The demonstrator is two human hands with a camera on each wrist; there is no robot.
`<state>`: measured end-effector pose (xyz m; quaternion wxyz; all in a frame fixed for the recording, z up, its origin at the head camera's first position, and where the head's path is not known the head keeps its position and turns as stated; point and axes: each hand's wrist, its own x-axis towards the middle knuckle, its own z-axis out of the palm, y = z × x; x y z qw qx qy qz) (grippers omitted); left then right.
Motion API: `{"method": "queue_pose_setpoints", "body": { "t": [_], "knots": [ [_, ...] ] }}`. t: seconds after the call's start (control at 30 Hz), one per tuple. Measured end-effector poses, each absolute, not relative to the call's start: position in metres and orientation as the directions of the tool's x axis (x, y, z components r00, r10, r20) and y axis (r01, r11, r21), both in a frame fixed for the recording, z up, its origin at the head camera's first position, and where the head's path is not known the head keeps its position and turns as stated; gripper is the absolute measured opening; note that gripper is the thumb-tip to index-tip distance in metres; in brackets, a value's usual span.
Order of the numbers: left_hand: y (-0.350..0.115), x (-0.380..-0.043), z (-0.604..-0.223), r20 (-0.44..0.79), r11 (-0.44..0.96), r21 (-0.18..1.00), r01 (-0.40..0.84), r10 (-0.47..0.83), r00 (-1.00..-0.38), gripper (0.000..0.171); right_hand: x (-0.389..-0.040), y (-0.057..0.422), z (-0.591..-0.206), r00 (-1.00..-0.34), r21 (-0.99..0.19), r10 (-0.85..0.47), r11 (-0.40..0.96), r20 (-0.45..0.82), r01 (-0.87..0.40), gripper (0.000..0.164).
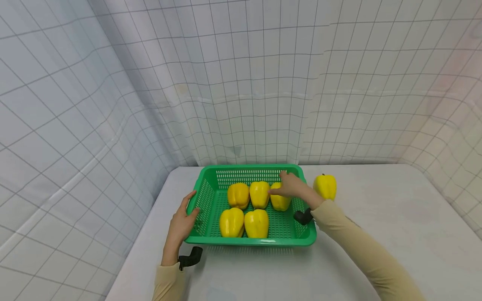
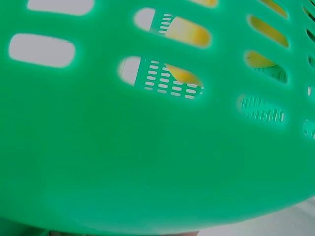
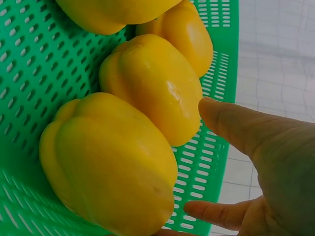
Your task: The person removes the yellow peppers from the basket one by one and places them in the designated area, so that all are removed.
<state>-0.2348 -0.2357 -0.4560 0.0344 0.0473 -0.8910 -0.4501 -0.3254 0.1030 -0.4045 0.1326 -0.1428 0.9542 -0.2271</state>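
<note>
A green plastic basket (image 1: pixel 250 241) with slotted walls holds several yellow bell peppers, three at the back and two in front. My left hand (image 1: pixel 182 223) grips the basket's left rim, thumb over the edge; the left wrist view is filled by the slotted wall (image 2: pixel 147 157). My right hand (image 1: pixel 291 186) reaches over the right wall above the back-right bell pepper (image 1: pixel 280 202), partly covering it. In the right wrist view its thumb and a finger are spread apart beside that bell pepper (image 3: pixel 108 162), with the thumb tip right at the neighbouring bell pepper (image 3: pixel 152 88).
Another yellow bell pepper (image 1: pixel 325 186) stands on the white table (image 1: pixel 395 213) just right of the basket, beyond my right forearm. A grid-patterned white curtain (image 1: pixel 263 83) surrounds the table at the back and sides.
</note>
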Motion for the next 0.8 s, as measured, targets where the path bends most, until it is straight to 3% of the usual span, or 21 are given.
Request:
{"method": "queue_pose_setpoints", "body": {
  "t": [0.57, 0.8],
  "knots": [
    [-0.235, -0.234, -0.455, 0.014, 0.588, 0.806, -0.061, -0.121, -0.993, 0.055, -0.331, 0.094, -0.415, -0.931, -0.374, -0.291, 0.907, -0.22, -0.194, 0.087],
    [-0.235, -0.235, -0.455, 0.019, 0.593, 0.804, -0.054, -0.117, -0.993, 0.055, -0.329, 0.093, -0.417, -0.935, -0.396, -0.288, 0.898, -0.207, -0.189, 0.087]
  ]
}}
